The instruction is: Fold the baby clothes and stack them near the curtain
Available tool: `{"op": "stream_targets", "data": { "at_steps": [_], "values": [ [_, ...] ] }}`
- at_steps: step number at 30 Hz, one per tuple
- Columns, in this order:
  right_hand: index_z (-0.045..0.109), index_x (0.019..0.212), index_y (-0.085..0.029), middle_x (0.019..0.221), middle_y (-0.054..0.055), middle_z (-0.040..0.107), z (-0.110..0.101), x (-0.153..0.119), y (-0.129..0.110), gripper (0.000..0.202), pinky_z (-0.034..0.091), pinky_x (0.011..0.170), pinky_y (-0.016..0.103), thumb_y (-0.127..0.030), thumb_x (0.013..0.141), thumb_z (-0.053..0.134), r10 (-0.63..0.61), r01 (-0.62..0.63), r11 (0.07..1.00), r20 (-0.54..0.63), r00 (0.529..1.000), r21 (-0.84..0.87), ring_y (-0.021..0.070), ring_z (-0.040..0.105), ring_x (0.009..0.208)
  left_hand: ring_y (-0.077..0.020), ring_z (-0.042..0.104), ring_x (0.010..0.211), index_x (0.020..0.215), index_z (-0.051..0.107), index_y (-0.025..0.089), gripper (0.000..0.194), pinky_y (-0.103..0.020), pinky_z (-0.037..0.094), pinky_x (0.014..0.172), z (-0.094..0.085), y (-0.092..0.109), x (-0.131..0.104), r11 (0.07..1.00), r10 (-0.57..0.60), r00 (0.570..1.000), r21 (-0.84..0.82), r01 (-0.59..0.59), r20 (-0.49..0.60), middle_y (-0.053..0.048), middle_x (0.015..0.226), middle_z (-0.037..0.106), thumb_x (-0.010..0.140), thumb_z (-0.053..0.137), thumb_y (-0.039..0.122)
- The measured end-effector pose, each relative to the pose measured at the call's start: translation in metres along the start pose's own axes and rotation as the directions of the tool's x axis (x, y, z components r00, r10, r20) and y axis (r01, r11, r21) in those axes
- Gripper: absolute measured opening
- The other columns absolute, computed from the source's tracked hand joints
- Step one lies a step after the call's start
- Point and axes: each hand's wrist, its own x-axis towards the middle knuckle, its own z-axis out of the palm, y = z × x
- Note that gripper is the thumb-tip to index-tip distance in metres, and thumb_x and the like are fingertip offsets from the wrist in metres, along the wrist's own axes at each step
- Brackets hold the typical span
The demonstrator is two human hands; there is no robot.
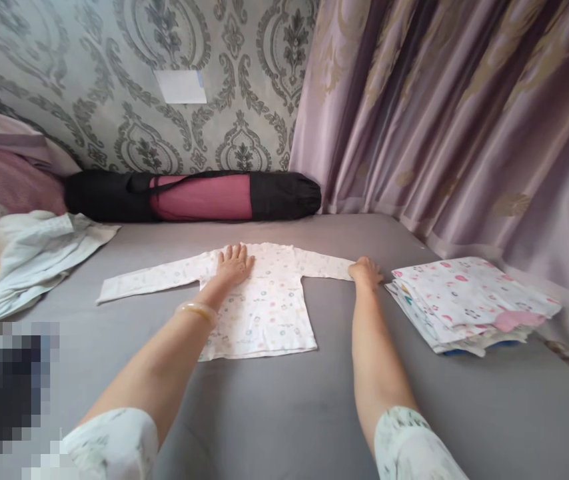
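A small white long-sleeved shirt [269, 307] with a fine print lies spread on the grey sheet [274, 413], both sleeves stretched out sideways. My left hand [235, 265] rests flat on its upper left part, near the shoulder, fingers spread. At the end of the right sleeve is my right hand [366, 272], its fingers closed around the cuff, which it partly hides. The shirt's hem lies toward me, and its neckline faces the wall.
Folded printed clothes [474, 293] are stacked at the right, close to my right hand. A black and pink rolled bag [202, 197] lies along the wall. Crumpled pale cloth [49, 250] is at the left; purple curtains [414, 113] hang at the right.
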Motion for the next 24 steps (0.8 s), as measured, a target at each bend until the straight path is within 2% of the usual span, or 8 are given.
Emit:
{"op": "stream_targets", "data": {
  "at_steps": [6, 9, 11, 14, 16, 18, 20, 24],
  "values": [
    [0.066, 0.116, -0.011, 0.129, 0.023, 0.056, -0.001, 0.009, 0.01, 0.038, 0.042, 0.096, 0.046, -0.014, 0.08, 0.054, 0.031, -0.032, 0.999, -0.051, 0.998, -0.012, 0.0341, 0.047, 0.124, -0.0368, 0.01, 0.147, 0.154, 0.018, 0.007, 0.07, -0.058, 0.013, 0.116, -0.001, 0.0, 0.001, 1.0, 0.002, 1.0, -0.03, -0.002, -0.002, -0.015, 0.161, 0.014, 0.097, 0.015, 0.048],
    [0.072, 0.103, -0.013, 0.118, 0.022, 0.062, -0.007, 0.016, 0.013, 0.033, 0.046, 0.09, 0.046, -0.014, 0.073, 0.059, -0.022, 0.026, 0.998, -0.065, 0.998, 0.063, 0.0347, 0.053, 0.116, -0.0377, 0.018, 0.145, 0.149, 0.029, 0.006, 0.063, -0.06, 0.018, 0.113, 0.0, 0.007, 0.003, 0.998, 0.052, 0.991, -0.027, -0.056, -0.122, -0.022, 0.158, 0.022, 0.097, 0.025, 0.041],
    [0.074, 0.095, -0.016, 0.107, 0.019, 0.067, -0.011, 0.022, 0.014, 0.03, 0.048, 0.086, 0.044, -0.014, 0.069, 0.061, -0.083, 0.091, 0.983, -0.058, 0.995, 0.16, 0.0336, 0.06, 0.107, -0.0358, 0.031, 0.14, 0.143, 0.039, 0.008, 0.056, -0.056, 0.025, 0.112, 0.001, 0.018, 0.006, 0.98, 0.184, 0.956, -0.033, -0.196, -0.231, -0.023, 0.15, 0.036, 0.095, 0.034, 0.035],
    [0.074, 0.088, -0.019, 0.089, 0.011, 0.07, -0.015, 0.032, 0.013, 0.027, 0.051, 0.078, 0.039, -0.018, 0.064, 0.061, -0.168, 0.165, 0.927, -0.021, 0.986, 0.337, 0.0295, 0.066, 0.09, -0.0299, 0.048, 0.127, 0.131, 0.053, 0.011, 0.045, -0.046, 0.035, 0.108, 0.004, 0.041, 0.014, 0.869, 0.44, 0.847, -0.095, -0.485, -0.297, -0.019, 0.134, 0.054, 0.092, 0.043, 0.032],
    [0.073, 0.085, -0.019, 0.079, 0.006, 0.07, -0.018, 0.034, 0.008, 0.025, 0.051, 0.072, 0.034, -0.022, 0.064, 0.061, -0.215, 0.219, 0.858, -0.061, 0.975, 0.465, 0.0259, 0.067, 0.081, -0.0281, 0.05, 0.124, 0.126, 0.058, 0.012, 0.043, -0.043, 0.036, 0.108, 0.007, 0.056, 0.021, 0.776, 0.557, 0.774, -0.142, -0.614, -0.301, -0.017, 0.13, 0.057, 0.09, 0.047, 0.033],
    [0.072, 0.084, -0.018, 0.072, 0.003, 0.069, -0.023, 0.031, 0.002, 0.024, 0.05, 0.066, 0.03, -0.025, 0.063, 0.061, -0.24, 0.265, 0.747, -0.124, 0.963, 0.609, 0.0223, 0.066, 0.073, -0.0283, 0.048, 0.128, 0.127, 0.057, 0.012, 0.046, -0.043, 0.033, 0.111, 0.01, 0.069, 0.026, 0.731, 0.612, 0.743, -0.165, -0.662, -0.271, -0.017, 0.134, 0.056, 0.088, 0.051, 0.036],
    [0.071, 0.083, -0.017, 0.067, 0.001, 0.067, -0.03, 0.025, -0.005, 0.024, 0.048, 0.061, 0.027, -0.028, 0.062, 0.063, -0.227, 0.251, 0.61, -0.138, 0.964, 0.752, 0.0191, 0.064, 0.066, -0.0291, 0.042, 0.134, 0.131, 0.055, 0.013, 0.052, -0.043, 0.029, 0.114, 0.011, 0.077, 0.028, 0.744, 0.615, 0.762, -0.172, -0.646, -0.203, -0.016, 0.142, 0.05, 0.087, 0.054, 0.041],
    [0.067, 0.079, -0.018, 0.062, -0.003, 0.063, -0.044, 0.012, -0.017, 0.023, 0.047, 0.057, 0.024, -0.028, 0.059, 0.071, -0.16, 0.12, 0.339, -0.068, 0.985, 0.933, 0.0147, 0.06, 0.06, -0.0309, 0.03, 0.141, 0.139, 0.048, 0.018, 0.064, -0.045, 0.025, 0.115, 0.008, 0.083, 0.024, 0.814, 0.554, 0.831, -0.171, -0.554, -0.056, -0.012, 0.153, 0.038, 0.086, 0.051, 0.053]
  ]
}}
